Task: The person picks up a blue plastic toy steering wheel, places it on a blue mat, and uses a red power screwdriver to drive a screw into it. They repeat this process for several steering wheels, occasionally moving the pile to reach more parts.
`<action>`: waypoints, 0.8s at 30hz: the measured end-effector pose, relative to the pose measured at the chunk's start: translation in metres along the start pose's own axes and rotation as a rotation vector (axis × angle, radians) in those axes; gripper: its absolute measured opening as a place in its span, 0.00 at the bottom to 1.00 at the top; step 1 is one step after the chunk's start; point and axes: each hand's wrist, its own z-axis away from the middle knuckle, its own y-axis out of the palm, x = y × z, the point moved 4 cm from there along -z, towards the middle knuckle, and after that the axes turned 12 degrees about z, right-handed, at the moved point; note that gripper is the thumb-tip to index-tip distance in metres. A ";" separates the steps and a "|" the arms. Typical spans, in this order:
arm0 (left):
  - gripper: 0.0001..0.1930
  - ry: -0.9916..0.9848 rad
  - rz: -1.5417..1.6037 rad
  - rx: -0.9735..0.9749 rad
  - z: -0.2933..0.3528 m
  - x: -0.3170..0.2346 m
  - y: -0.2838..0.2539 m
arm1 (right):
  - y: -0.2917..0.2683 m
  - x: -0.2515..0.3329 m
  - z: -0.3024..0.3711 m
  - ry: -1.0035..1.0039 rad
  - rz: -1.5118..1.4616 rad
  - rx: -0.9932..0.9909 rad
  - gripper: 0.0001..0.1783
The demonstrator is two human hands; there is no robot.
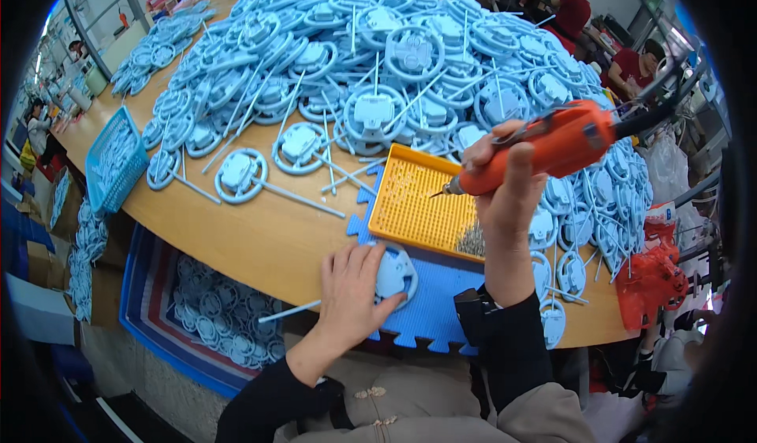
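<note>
My right hand (509, 194) is wrapped round an orange electric screwdriver (544, 147), whose bit points left over a yellow perforated tray (382, 206). Small screws (471, 242) lie heaped in the tray's near right corner, and some pale bits are scattered in its far left part. Under my left hand (351, 285), a light blue round plastic part (394, 276) with a thin stick is held down at the left side of a blue foam mat (438, 285). The fingers lie over the part, its stick poking out to the left.
A big pile of similar light blue parts (374, 112) covers the table's far side. At the left edge stands a blue basket (118, 159) of small parts. A striped bag (146, 301) below the table holds more round parts. A red plastic bag (654, 285) hangs at right; other people work beyond.
</note>
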 end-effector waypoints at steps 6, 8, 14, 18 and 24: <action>0.36 0.010 -0.067 0.008 -0.001 0.000 0.000 | 0.029 0.015 0.059 0.131 -0.083 0.151 0.23; 0.35 0.021 -0.074 -0.021 0.002 0.001 -0.001 | 0.037 0.012 0.074 0.225 -0.082 0.247 0.17; 0.36 0.015 -0.084 -0.009 0.002 -0.002 0.003 | 0.036 0.001 0.086 0.215 0.003 0.225 0.27; 0.35 0.028 -0.084 -0.018 0.001 -0.002 0.004 | 0.042 0.005 0.087 0.198 0.113 0.196 0.25; 0.33 0.021 -0.108 -0.029 0.000 -0.002 -0.003 | 0.056 0.002 0.077 0.261 0.164 0.229 0.09</action>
